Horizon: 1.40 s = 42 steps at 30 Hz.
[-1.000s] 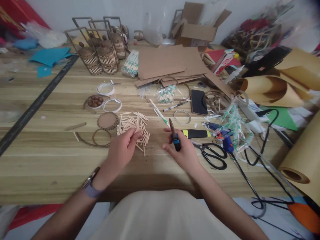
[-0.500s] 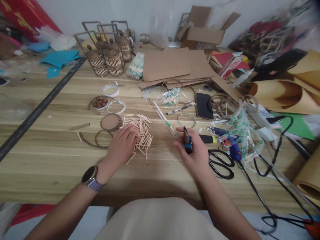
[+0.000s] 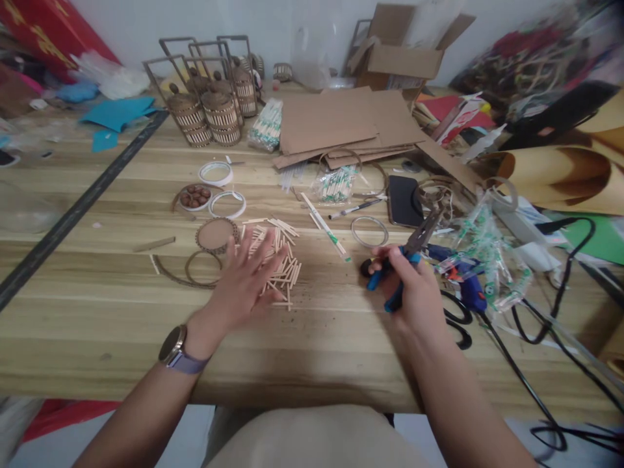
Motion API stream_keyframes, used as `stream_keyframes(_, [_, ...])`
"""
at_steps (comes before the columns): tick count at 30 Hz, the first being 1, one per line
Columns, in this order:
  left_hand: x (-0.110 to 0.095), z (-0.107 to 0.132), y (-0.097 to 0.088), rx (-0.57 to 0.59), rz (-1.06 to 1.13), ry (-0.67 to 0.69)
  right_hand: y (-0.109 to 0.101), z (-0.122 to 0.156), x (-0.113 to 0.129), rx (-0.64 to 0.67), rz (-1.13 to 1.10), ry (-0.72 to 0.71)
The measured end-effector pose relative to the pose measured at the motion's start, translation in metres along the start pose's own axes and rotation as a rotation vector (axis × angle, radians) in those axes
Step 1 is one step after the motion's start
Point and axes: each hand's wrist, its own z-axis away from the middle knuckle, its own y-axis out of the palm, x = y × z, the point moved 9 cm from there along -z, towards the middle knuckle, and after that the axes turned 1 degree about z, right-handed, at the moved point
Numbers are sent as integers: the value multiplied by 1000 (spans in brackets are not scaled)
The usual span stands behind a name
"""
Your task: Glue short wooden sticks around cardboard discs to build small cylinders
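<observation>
My left hand [image 3: 244, 279] lies flat with fingers spread on a pile of short wooden sticks [image 3: 280, 257] on the wooden table [image 3: 97, 312]. A watch sits on that wrist. My right hand [image 3: 409, 292] grips blue-handled pliers [image 3: 404, 260], their dark jaws pointing up and to the right. A round cardboard disc [image 3: 216, 234] and a thin cardboard ring [image 3: 202, 268] lie just left of the sticks.
Black scissors [image 3: 458, 322], a blue glue gun [image 3: 465, 286] with black cable, a phone [image 3: 404, 200], a thin ring [image 3: 369, 231], tape rolls [image 3: 215, 173] and a dish of nuts [image 3: 195, 195] surround the hands. Small bamboo baskets [image 3: 205, 110], cardboard sheets [image 3: 341, 123] and a box stand behind.
My left hand has opened flat over the stick pile. My right hand has shifted right and turned the pliers so their jaws point up-right instead of straight up.
</observation>
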Motion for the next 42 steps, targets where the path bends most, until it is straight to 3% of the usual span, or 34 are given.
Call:
stream_keyframes(5, [-33,13,28,181,-13,197,-2,-6,-7,-20,-175,117])
stream_keyframes(11, [-18,16,46,256,-74,134,1,-1,-3,-5,-185,109])
stream_keyframes(16, [-4,10,46,287,-116,37,1,-1,-7,8,-180,152])
stream_keyframes(29, [-3,7,46,290,-115,2,-6,-9,-4,25,-176,116])
stream_keyframes(37, [-5,7,44,274,-128,18,-3,-6,-10,0,-197,176])
stream_keyframes(42, [-18,9,41,244,-107,95,0,-4,-18,63,-172,257])
